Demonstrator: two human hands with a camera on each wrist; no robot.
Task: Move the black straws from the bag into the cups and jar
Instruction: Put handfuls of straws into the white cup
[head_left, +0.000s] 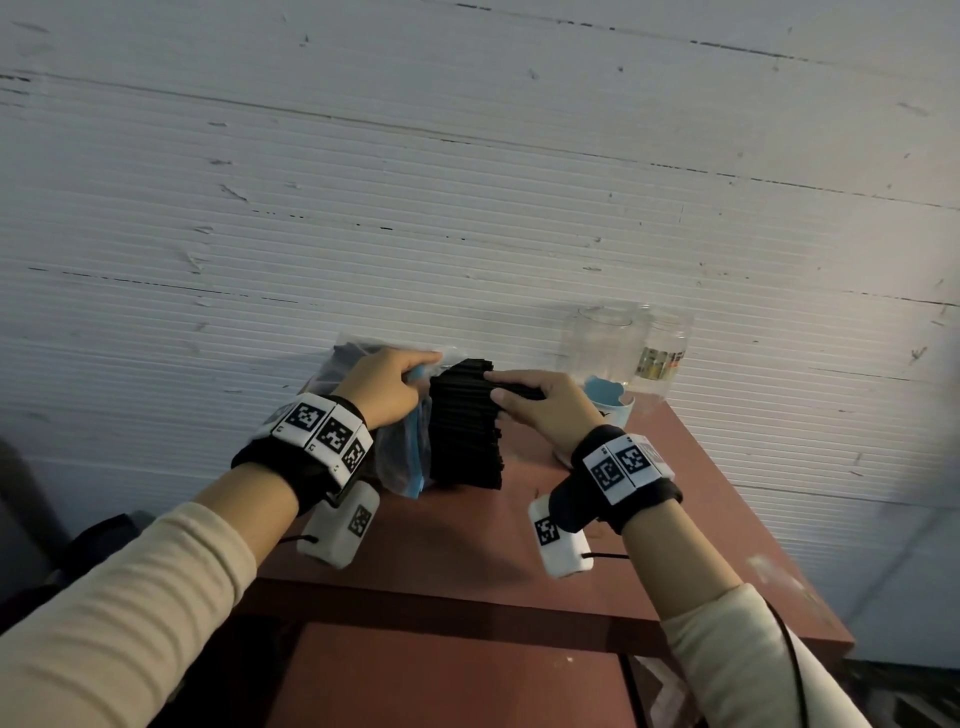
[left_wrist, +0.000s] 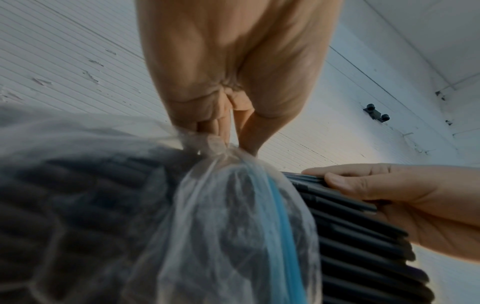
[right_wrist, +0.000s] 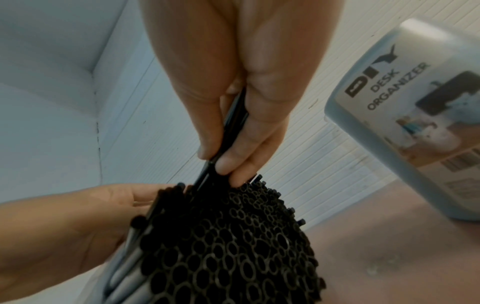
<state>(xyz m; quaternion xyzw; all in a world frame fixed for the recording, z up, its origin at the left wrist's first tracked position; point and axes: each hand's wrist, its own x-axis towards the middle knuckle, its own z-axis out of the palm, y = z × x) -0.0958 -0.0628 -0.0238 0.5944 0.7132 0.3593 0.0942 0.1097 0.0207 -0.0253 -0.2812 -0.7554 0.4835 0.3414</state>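
A thick bundle of black straws (head_left: 466, 426) pokes out of a clear plastic bag (head_left: 400, 457) with a blue zip strip, on the reddish table (head_left: 467, 551). My left hand (head_left: 387, 387) pinches the bunched bag (left_wrist: 215, 148) at its mouth. My right hand (head_left: 540, 405) pinches a few black straws (right_wrist: 228, 131) at the top of the bundle (right_wrist: 228, 242), whose open ends face the right wrist camera. A clear jar (head_left: 600, 343) and a clear cup (head_left: 665, 348) stand behind my right hand. A blue-lined white cup (head_left: 610, 402) sits just right of it.
A white ribbed wall (head_left: 467, 182) rises directly behind the table. A labelled organizer container (right_wrist: 415, 107) stands close to the right in the right wrist view. The table's near edge (head_left: 467, 608) drops to a lower reddish panel.
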